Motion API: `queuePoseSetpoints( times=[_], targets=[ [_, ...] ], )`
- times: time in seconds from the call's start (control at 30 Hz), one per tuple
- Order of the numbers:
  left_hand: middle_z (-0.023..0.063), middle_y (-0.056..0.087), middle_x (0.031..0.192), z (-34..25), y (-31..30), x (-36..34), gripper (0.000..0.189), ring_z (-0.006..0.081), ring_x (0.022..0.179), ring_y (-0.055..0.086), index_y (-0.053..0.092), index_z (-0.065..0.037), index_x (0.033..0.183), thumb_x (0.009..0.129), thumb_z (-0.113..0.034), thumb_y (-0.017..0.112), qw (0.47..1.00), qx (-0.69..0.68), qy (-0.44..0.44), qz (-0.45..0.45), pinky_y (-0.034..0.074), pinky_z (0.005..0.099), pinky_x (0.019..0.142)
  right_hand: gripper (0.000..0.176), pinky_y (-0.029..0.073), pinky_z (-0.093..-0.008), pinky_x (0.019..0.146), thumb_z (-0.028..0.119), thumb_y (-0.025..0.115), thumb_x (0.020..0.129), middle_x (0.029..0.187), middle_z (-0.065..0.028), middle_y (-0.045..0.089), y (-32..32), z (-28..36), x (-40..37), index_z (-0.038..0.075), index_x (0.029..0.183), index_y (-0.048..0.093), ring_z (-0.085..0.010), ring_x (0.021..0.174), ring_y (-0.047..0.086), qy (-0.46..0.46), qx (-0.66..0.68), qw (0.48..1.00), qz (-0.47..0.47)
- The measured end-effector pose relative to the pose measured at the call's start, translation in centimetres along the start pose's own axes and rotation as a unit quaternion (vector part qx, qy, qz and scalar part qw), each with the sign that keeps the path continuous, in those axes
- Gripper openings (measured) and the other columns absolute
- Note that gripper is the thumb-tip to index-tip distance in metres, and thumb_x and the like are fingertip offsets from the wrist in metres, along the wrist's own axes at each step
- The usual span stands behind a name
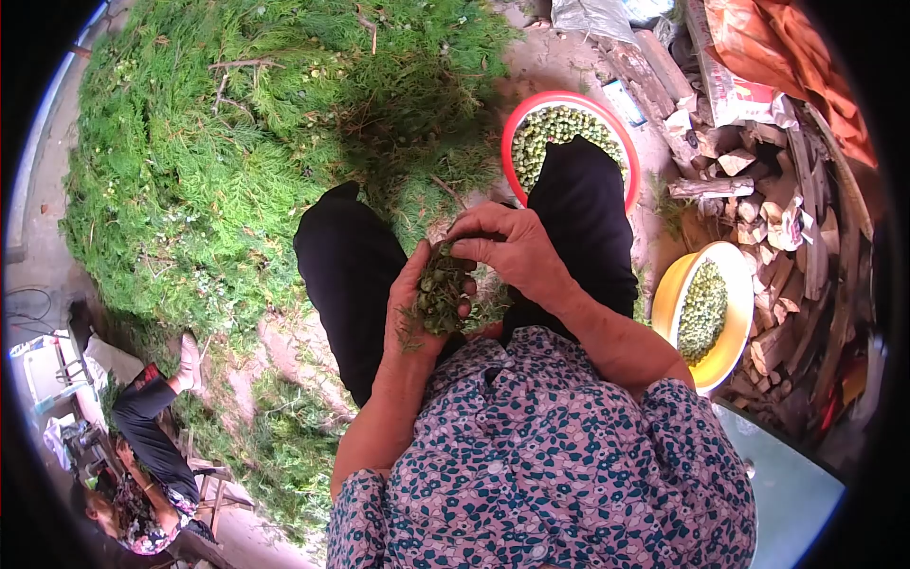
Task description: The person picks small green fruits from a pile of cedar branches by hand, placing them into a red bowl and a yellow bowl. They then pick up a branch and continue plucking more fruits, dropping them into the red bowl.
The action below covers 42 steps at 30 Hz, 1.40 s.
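Observation:
A small heap of dark green sprigs and seed cones rests in my left hand, which is cupped around it over my lap. My right hand is at the top of the heap, its thumb and index finger pressed together at the sprigs. What lies between those fingertips is too small to name. Just beyond my right knee is a red-rimmed basin holding many small green cones. A yellow basin with more green cones stands to the right.
Cut evergreen branches form a large pile ahead and left. Split firewood is stacked at the right under an orange cloth. Another person sits at the lower left. A pale panel is at the lower right.

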<state>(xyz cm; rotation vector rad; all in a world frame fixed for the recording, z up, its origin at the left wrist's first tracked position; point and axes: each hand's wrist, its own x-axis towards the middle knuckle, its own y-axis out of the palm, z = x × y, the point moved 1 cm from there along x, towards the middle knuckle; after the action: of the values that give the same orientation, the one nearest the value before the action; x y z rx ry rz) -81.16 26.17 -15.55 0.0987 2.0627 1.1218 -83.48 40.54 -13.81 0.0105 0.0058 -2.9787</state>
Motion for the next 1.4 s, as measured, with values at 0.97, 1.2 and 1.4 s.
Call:
queuePoseSetpoints(
  times=[0.97, 1.2, 1.4],
  targets=[
    [0.0107, 0.059, 0.079, -0.2, -0.4, -0.1, 0.049, 0.0173, 0.059, 0.058, 0.052, -0.001, 0.100, 0.089, -0.047, 0.041, 0.998, 0.065, 0.007, -0.008, 0.045, 0.0235, 0.041, 0.019, 0.045, -0.0259, 0.073, 0.010, 0.060, 0.079, 0.091, -0.0053, 0.059, 0.1, 0.2, 0.5, 0.000, 0.095, 0.061, -0.0147, 0.080, 0.056, 0.072, -0.043, 0.996, 0.008],
    [0.0081, 0.059, 0.078, -0.2, -0.3, 0.0, 0.051, 0.0152, 0.058, 0.057, 0.054, -0.005, 0.097, 0.086, -0.053, 0.042, 0.999, 0.038, 0.017, -0.004, 0.042, 0.0223, 0.039, 0.016, 0.043, -0.0274, 0.062, 0.007, 0.061, 0.076, 0.076, -0.0031, 0.055, 0.2, 1.9, 0.2, 0.001, 0.091, 0.060, -0.0140, 0.069, 0.053, -0.001, -0.019, 0.997, 0.070],
    [0.0034, 0.059, 0.073, -0.3, 0.9, -0.1, 0.040, 0.0123, 0.054, 0.056, 0.056, -0.010, 0.088, 0.087, -0.048, 0.044, 0.995, 0.030, 0.028, -0.095, 0.041, 0.0225, 0.037, 0.017, 0.043, -0.0317, 0.065, 0.009, 0.063, 0.073, 0.070, -0.0099, 0.050, 2.4, 1.6, -0.7, 0.007, 0.089, 0.063, -0.0251, 0.074, 0.054, -0.101, -0.245, 0.958, 0.111]
  ],
)
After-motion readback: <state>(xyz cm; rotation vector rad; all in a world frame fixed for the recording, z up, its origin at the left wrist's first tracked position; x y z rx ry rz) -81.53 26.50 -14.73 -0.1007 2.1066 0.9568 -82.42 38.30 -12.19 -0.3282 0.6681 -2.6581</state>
